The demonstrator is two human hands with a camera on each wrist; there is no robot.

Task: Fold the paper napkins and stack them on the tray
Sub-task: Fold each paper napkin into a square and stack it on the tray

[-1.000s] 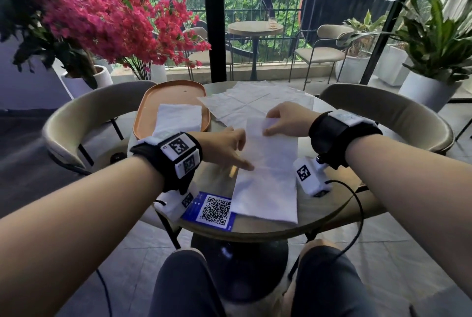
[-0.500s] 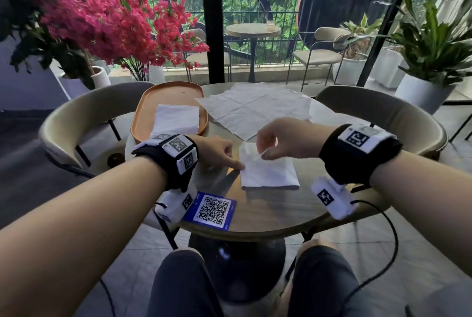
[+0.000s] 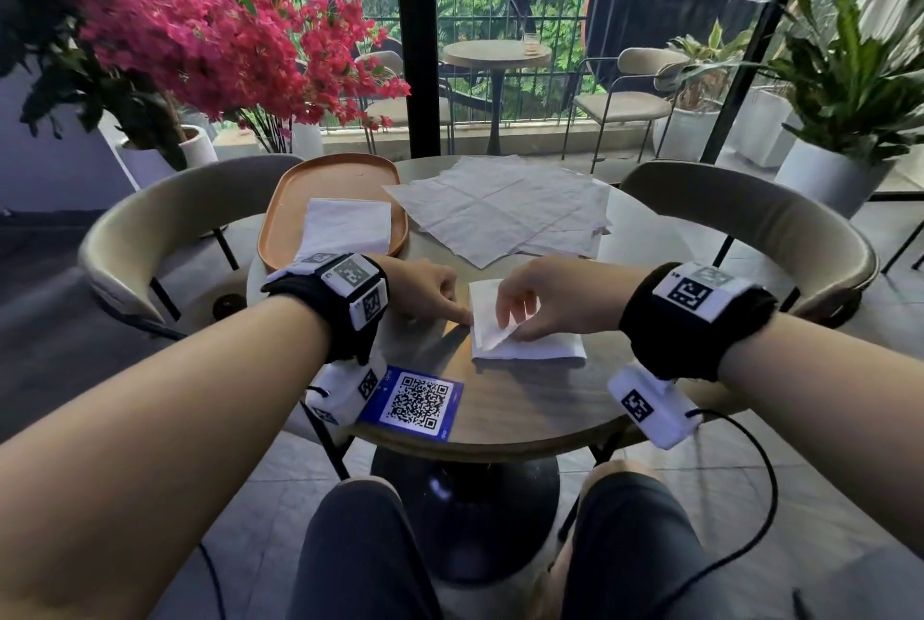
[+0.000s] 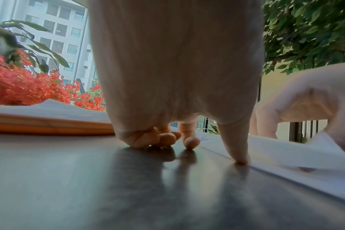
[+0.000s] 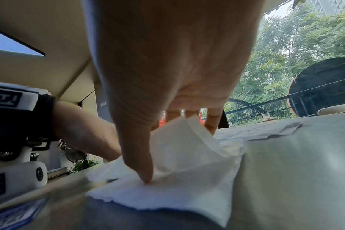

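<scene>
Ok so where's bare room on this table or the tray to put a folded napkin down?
The far half of the orange tray, beyond the folded napkin already lying on it, is bare. So is the table strip between the napkin being folded, the QR card and the near edge. The far middle is crowded with unfolded napkins.

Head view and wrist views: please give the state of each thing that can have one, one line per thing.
White paper napkin in front: partly folded, one flap lifted.
Right hand: pinches that flap.
Left hand: fingertip presses at the napkin's left edge.
Oval orange tray: holds folded napkins.
Folded white napkins on tray: stacked flat.
Unfolded white napkins: spread flat on round wooden table.
</scene>
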